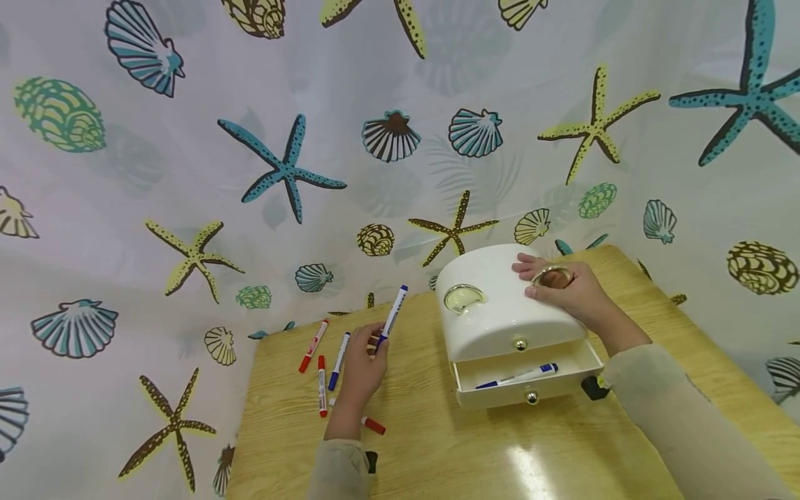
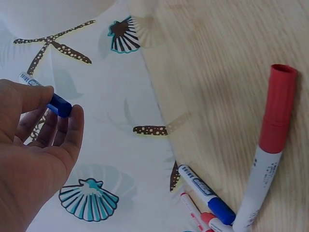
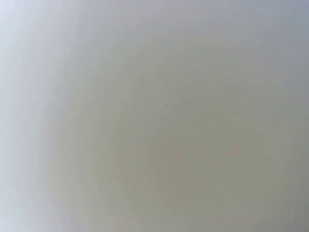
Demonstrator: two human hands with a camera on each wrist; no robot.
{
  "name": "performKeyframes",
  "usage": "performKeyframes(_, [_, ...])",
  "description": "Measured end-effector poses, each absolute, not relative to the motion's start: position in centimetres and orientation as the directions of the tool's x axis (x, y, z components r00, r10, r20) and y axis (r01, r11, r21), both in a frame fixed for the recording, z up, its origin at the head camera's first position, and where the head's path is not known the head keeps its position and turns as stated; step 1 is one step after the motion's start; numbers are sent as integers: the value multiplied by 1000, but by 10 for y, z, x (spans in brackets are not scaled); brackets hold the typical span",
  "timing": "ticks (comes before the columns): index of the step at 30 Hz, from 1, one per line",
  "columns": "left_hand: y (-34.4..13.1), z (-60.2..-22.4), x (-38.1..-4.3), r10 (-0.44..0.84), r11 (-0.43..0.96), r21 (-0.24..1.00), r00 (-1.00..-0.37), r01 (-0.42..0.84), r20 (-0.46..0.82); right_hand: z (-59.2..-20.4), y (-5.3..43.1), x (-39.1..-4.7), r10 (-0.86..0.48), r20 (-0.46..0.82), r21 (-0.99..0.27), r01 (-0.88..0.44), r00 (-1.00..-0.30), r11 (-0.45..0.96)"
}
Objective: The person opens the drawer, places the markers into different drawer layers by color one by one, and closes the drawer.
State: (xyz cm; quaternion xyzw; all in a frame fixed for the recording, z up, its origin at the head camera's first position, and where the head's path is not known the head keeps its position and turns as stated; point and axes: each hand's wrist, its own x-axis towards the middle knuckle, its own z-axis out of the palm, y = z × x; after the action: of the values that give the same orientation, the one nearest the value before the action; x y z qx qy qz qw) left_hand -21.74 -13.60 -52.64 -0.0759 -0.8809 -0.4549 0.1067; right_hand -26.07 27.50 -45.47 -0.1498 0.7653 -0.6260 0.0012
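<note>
My left hand point(image 1: 362, 364) pinches a white marker with a blue cap point(image 1: 394, 314) above the table, left of a white drawer box. In the left wrist view, thumb and fingertips grip the marker's blue cap point(image 2: 60, 106). On the rounded top of the white drawer box point(image 1: 494, 305) rests my right hand point(image 1: 578, 295), its fingers extended around a gold-rimmed oval fitting point(image 1: 553, 276). The box's lower drawer point(image 1: 500, 398) is pulled out, with another blue-capped marker point(image 1: 519, 376) lying inside. The right wrist view is only a pale blur.
Several red and blue markers lie left of my left hand, among them a red-capped one point(image 1: 321, 385) and a blue-capped one point(image 1: 339, 361). Another red cap point(image 1: 373, 425) shows by my left wrist. Behind the wooden table point(image 1: 431, 444) hangs a shell-patterned curtain point(image 1: 350, 90).
</note>
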Motion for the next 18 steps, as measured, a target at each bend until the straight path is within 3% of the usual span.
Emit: performKeyframes(18, [-125,-500,-201,82,536,784,-944,312,319,-456,276,-261,-229,184,-954,-230,-956,191])
